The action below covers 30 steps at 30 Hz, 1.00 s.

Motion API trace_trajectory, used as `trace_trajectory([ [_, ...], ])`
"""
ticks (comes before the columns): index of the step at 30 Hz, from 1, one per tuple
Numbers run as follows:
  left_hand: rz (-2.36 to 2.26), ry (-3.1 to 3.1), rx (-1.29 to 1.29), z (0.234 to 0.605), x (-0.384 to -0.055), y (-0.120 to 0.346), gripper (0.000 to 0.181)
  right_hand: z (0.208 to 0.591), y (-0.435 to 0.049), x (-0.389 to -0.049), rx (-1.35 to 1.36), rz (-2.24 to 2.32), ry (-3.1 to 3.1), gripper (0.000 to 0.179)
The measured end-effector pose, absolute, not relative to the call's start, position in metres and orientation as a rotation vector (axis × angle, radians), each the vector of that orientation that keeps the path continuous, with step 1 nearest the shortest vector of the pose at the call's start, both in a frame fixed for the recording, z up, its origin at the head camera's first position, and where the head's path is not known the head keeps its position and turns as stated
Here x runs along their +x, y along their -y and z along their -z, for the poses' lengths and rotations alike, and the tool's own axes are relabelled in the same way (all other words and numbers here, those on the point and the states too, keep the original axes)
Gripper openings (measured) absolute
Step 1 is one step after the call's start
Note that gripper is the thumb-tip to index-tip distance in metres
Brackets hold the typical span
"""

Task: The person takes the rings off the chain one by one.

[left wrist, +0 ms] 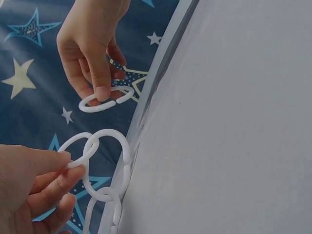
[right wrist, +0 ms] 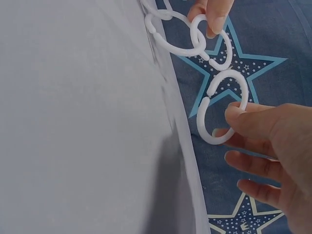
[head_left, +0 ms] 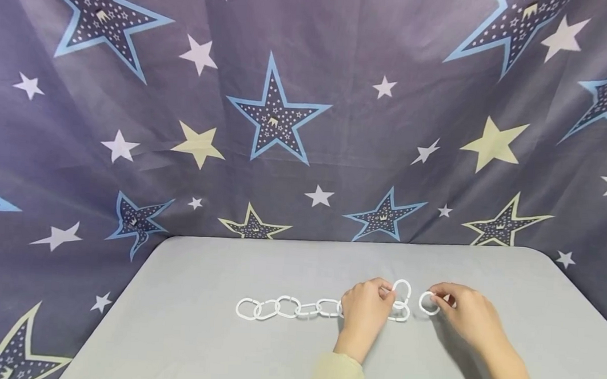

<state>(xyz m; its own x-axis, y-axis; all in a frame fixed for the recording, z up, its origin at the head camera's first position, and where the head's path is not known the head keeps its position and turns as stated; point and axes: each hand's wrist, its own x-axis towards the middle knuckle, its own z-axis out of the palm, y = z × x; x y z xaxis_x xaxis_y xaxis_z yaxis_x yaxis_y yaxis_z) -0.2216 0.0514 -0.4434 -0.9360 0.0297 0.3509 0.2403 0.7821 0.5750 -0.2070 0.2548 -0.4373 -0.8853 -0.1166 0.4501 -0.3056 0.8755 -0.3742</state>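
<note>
A chain of white plastic links (head_left: 287,307) stretches leftward over the grey table in the head view. My left hand (head_left: 366,310) pinches the end link (left wrist: 78,141) of that chain between thumb and forefinger, with a second link (left wrist: 127,151) hooked through it. My right hand (head_left: 469,312) grips a separate white link (right wrist: 201,122) by its side; a small gap shows in that ring, facing the chain. In the head view the loose link stands a little right of the chain's end.
The grey tabletop (head_left: 197,355) reaches back to a dark star-patterned cloth (head_left: 303,201) hanging behind it. Pale sleeves (head_left: 337,377) cover both forearms near the front edge of the view.
</note>
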Motion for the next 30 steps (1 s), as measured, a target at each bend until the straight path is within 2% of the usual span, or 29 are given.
trace_trajectory([
  [30, 0.975, 2.595, -0.214, 0.438, -0.219, -0.051, 0.006, 0.442, -0.267, -0.208, 0.360, -0.512, 2.565, 0.019],
])
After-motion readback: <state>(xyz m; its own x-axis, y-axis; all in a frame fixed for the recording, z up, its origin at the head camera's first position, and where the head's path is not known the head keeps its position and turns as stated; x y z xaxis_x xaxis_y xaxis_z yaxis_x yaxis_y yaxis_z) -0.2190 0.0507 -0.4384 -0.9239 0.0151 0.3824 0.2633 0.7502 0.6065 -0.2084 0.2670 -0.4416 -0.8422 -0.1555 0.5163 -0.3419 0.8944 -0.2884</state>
